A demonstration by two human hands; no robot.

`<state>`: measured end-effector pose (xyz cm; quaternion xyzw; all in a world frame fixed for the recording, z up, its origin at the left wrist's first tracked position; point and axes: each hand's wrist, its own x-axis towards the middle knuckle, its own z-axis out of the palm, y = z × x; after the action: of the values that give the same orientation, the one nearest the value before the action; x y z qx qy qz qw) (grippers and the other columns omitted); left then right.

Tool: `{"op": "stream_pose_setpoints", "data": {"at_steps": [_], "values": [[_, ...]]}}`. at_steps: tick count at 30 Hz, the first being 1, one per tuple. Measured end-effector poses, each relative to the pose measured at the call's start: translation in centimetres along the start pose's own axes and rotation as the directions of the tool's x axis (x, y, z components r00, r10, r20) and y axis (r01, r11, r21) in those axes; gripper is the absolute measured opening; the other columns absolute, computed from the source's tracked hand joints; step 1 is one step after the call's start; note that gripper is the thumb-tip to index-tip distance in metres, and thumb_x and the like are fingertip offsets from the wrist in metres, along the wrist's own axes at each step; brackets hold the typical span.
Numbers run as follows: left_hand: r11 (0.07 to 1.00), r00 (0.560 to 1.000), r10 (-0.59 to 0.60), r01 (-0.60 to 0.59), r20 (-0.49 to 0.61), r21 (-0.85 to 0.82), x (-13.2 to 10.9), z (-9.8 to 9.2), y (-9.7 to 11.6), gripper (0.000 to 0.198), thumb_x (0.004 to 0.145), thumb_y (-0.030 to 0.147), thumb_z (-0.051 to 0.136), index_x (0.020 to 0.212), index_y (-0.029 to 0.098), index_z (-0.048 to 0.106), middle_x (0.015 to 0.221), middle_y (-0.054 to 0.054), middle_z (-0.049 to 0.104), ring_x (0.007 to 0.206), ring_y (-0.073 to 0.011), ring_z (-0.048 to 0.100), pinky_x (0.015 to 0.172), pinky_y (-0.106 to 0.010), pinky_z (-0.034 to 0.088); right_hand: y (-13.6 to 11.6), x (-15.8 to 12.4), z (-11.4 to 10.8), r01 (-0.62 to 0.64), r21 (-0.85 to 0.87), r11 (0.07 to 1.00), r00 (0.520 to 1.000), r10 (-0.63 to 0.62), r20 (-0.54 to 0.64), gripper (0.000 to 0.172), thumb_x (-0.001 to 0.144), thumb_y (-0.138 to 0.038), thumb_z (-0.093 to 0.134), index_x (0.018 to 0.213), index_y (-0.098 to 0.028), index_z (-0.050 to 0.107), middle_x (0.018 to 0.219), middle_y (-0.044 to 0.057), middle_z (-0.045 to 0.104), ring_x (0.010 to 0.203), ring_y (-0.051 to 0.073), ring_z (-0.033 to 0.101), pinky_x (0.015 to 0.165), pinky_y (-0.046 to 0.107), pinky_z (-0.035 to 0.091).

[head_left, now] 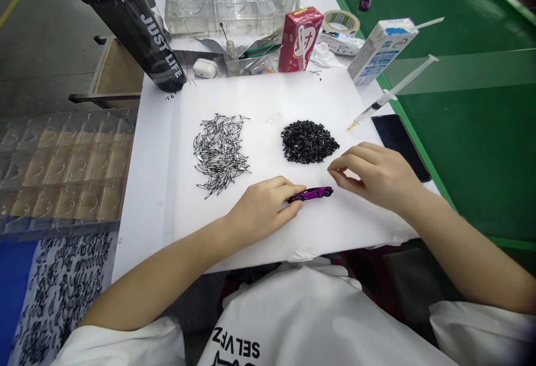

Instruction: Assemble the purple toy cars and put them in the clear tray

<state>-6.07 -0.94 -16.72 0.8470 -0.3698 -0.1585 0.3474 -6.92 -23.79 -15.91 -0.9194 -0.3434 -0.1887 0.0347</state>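
My left hand [263,207] grips the rear part of a purple toy car [316,193] between thumb and fingers, just over the white work sheet [268,98]. To the right of the car, my right hand [372,173] is pinched closed; whether a tiny part sits between the fingertips is too small to tell. Just beyond those fingertips lies a heap of small shiny black pieces [307,141]. A looser pile of thin, clear pieces with black outlines [221,151] spreads out on the left.
A syringe [383,100] leans with its yellow tip by the black heap, near a phone [400,143]. Drink cartons [298,42], a tape roll [341,22] and a dark bottle [144,37] stand behind. Another purple car [365,1] rests on the green belt [473,148].
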Motion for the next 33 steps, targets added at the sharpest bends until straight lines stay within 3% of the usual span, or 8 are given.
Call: {"op": "stream_pose_setpoints", "data": {"at_steps": [3,7,15,24,33], "values": [[1.000,0.999,0.016,-0.016,-0.028,0.005,-0.1,0.3,-0.1,0.028,0.085,0.021,0.050,0.111,0.015,0.058,0.101,-0.004,0.063,0.090,-0.0156,0.060,0.079,-0.027,0.049,-2.5,0.0,-0.4,0.045,0.027,0.999,0.989,-0.040,-0.140,0.005,0.077,-0.015,0.060,0.075,-0.018,0.056,0.062,0.002,0.062,0.058,0.013,0.053,0.056,0.026,0.045],[1.000,0.999,0.022,-0.022,-0.030,0.007,-0.1,0.4,-0.1,0.029,0.085,0.021,0.050,0.112,0.015,0.058,0.101,-0.004,0.063,0.089,-0.0152,0.060,0.080,-0.026,0.048,-3.9,-0.1,0.2,0.133,0.002,0.991,0.978,-0.131,-0.164,0.007,0.076,-0.019,0.062,0.078,-0.018,0.056,0.061,0.000,0.062,0.057,0.012,0.053,0.054,0.026,0.043],[1.000,0.999,0.029,-0.029,-0.040,0.004,-0.2,0.5,-0.2,0.027,0.085,0.021,0.049,0.111,0.016,0.058,0.101,-0.004,0.063,0.089,-0.0147,0.061,0.081,-0.026,0.049,-3.8,0.0,0.7,0.171,-0.008,0.985,0.966,-0.169,-0.197,0.007,0.077,-0.019,0.062,0.082,-0.020,0.058,0.061,-0.001,0.061,0.058,0.012,0.053,0.055,0.026,0.044],[0.999,0.998,0.041,-0.041,-0.043,0.007,-0.2,0.6,-0.2,0.028,0.085,0.022,0.050,0.112,0.015,0.058,0.100,-0.004,0.063,0.089,-0.0155,0.060,0.080,-0.026,0.049,-3.3,-0.5,1.1,0.191,0.002,0.982,0.960,-0.186,-0.209,0.028,0.068,-0.010,0.069,0.090,-0.022,0.057,0.065,0.000,0.060,0.062,0.013,0.049,0.057,0.027,0.045],[0.999,0.998,0.044,-0.043,-0.045,0.032,-0.3,0.5,-0.1,0.028,0.085,0.021,0.049,0.111,0.015,0.058,0.101,-0.005,0.063,0.087,-0.0156,0.061,0.080,-0.028,0.049,-1.9,0.2,1.3,0.332,-0.056,0.942,0.916,-0.336,-0.219,0.022,0.072,-0.014,0.067,0.090,-0.024,0.058,0.072,0.001,0.061,0.071,0.013,0.053,0.063,0.027,0.045]]}}
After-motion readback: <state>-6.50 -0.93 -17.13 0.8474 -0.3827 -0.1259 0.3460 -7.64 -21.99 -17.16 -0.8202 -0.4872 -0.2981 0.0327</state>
